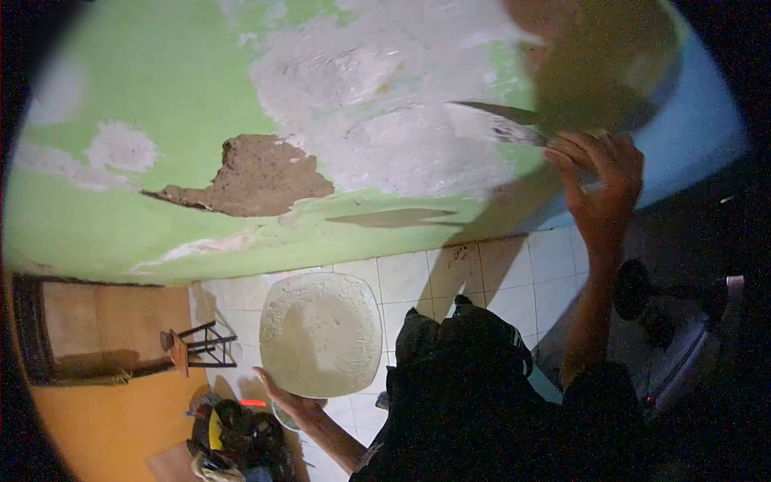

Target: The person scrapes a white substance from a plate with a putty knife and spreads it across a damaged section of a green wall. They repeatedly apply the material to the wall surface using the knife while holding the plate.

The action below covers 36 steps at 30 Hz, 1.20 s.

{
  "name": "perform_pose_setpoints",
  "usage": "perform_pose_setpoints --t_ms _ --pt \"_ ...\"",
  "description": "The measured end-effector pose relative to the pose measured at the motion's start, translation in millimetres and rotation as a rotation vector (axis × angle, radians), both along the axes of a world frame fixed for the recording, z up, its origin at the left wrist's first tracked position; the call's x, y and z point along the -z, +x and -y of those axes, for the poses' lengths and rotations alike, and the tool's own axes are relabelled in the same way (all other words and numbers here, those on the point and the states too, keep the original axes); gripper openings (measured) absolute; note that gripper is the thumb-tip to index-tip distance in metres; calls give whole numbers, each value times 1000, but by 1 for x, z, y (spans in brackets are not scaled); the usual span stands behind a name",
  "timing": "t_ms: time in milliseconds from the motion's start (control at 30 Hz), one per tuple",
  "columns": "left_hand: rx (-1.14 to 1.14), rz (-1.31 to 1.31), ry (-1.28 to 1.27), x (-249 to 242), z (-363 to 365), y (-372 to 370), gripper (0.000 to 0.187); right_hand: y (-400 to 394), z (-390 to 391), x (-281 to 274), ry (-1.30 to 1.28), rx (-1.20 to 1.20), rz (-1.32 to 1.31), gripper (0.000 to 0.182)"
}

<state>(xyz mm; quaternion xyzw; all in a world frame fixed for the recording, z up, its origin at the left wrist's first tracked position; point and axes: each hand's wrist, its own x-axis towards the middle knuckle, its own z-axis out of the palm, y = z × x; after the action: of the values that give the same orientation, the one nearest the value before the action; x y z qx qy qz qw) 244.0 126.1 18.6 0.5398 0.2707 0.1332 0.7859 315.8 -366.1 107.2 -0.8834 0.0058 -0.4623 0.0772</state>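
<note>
My right hand [598, 181] is closed around the handle of a putty knife [494, 124]. Its blade lies against or very close to a whitish plaster patch [401, 149] on the green wall [193, 72]. Lower down, my left hand [291, 399] supports a wide, square-cornered pale plate [372, 321] from its near edge, the fingers partly hidden beneath it. A greyish-white paste seems to be spread over the plate. Left of the patch, a brown bare area [269, 181] shows where the paint and plaster are gone.
White floor tiles [401, 277] meet the wall's foot. A small dark-legged stool [210, 349] stands at the left, near an orange wall [88, 426]. Assorted items [241, 442] are heaped at the lower left. On the dark right side is a shape like a motorbike [683, 369].
</note>
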Motion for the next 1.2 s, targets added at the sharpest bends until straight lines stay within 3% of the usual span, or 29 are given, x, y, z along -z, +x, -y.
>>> perform_pose_setpoints --t_ms 67,100,167,200,300,400,500,633,733,833,900,1100,1200 --pt "-26 -9 -77 -4 6 -4 74 -9 -3 1 67 24 -5 23" --pt "-31 -11 -150 -7 9 -5 73 -3 -9 7 77 -82 17 22" --pt "11 1 -87 5 -6 1 72 18 -41 25 98 -204 37 22" --pt "51 13 -27 9 -11 4 71 24 -63 15 122 -195 -73 21" --pt "87 5 -37 2 -2 12 70 54 -83 25 116 -270 48 19" --pt "7 -64 -14 5 -1 9 69 66 -74 22 106 -177 49 19" --pt "39 22 -54 36 -33 -9 67 46 -42 24 110 -66 23 19" --pt "22 24 -153 37 -37 -27 68 7 -25 16 68 72 8 21" --pt "39 40 -171 25 -32 -22 67 18 -45 17 74 -126 35 21" --pt "-15 -9 -83 15 -23 -10 66 37 -84 8 89 -135 -18 21" --pt "-43 7 6 14 -24 -3 67 59 -93 12 60 -228 105 20" --pt "-20 -7 -39 8 -13 -15 71 41 -30 22 79 -33 85 22" --pt "-14 32 -109 27 -36 -25 65 6 -12 28 134 32 77 21"
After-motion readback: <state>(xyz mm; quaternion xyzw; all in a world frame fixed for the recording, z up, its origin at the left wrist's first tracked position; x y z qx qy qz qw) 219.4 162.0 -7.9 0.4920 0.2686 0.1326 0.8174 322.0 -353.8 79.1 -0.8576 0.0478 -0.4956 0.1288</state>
